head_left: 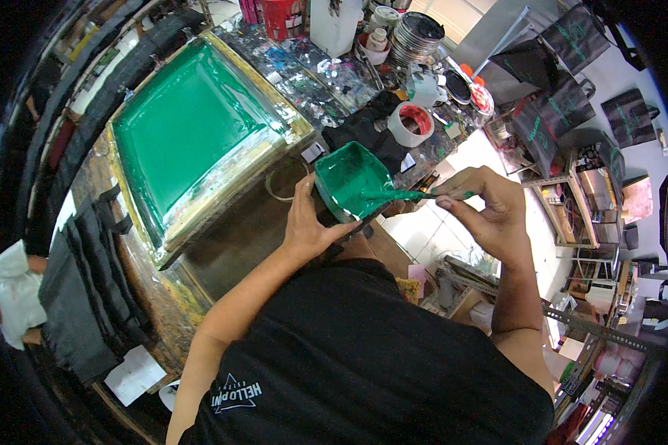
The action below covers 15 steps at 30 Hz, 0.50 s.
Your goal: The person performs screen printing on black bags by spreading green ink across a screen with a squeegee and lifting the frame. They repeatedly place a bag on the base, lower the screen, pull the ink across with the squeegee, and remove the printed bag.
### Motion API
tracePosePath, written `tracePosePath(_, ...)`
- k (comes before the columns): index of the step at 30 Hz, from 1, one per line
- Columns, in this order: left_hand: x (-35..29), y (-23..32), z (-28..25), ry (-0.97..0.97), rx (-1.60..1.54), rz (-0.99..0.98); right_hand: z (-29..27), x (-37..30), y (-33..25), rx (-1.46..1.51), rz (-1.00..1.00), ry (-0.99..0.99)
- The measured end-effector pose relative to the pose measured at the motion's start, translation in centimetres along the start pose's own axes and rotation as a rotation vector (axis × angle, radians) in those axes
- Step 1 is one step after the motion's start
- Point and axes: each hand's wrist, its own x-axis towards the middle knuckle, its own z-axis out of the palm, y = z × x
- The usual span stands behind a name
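My left hand (309, 226) grips a square tub (351, 180) coated inside with green ink, holding it from below and its near side. My right hand (485, 208) pinches the handle of a thin green-smeared stirring stick (407, 196), whose tip rests in the tub's ink. To the left lies a large wooden-framed printing screen (188, 126) covered in green ink, resting tilted on the dark worktable (234, 237).
A roll of tape (410, 123), a black cloth (369, 127), cans and tubs crowd the paint-stained bench behind. Black bags (82, 289) are stacked along the table's left edge. Shelves with black bags (557, 111) stand at right, over a tiled floor.
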Motion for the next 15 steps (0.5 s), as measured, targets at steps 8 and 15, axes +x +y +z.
tracePosePath(8, -0.2, -0.1, 0.1, 0.015, 0.019, 0.007, -5.1, 0.7, -1.9, 0.116, 0.027, 0.108)
tracePosePath(15, 0.1, 0.0, -0.1, -0.004, 0.011, 0.018, -6.5, 1.5, -3.8, 0.097, 0.059, 0.271)
